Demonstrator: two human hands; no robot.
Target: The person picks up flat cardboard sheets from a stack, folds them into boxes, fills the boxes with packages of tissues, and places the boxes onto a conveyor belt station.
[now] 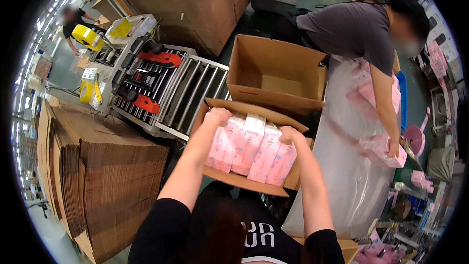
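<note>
In front of my body stands an open cardboard box, slightly tilted. A row of pink soft packs with small printed patterns stands upright inside it. My left hand curls over the top of the leftmost pack, by the box's left side. At the other end of the row my right hand is bent over the top of the rightmost pack. Between the hands, a whitish pack top shows in the middle. The fingertips of both hands are partly hidden against the packs.
Beyond it is a second open carton. A roller conveyor leads left to a taping machine. Flattened cartons are stacked at left. On the right, a co-worker holds a pink bundle over a shiny metal table.
</note>
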